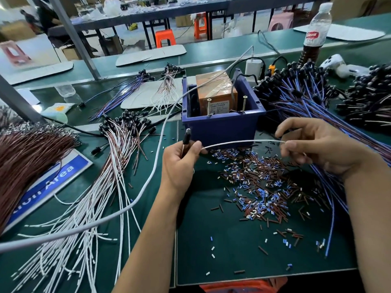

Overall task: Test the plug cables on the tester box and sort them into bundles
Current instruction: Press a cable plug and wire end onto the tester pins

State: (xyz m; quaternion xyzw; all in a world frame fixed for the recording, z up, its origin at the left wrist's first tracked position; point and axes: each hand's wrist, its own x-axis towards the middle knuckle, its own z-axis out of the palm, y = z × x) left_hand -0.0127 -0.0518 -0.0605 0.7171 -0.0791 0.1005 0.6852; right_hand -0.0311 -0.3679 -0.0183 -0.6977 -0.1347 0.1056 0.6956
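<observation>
A plug cable [243, 142] is stretched before the tester box [222, 123]: its black plug end is gripped by the left hand [179, 163], its white wire pinched between the right hand [317, 144] fingers.

Matt dark green bench mat [211, 250], glossy blue plastic bin [222, 127], metal screws [209, 107], clear plastic bottle [317, 28]

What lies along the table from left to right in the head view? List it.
Brown wire bundle → blue sign → white-wired plug cables → left hand gripping a black plug → blue tester box → right hand pinching the white wire → blue-wired plug cables.
</observation>
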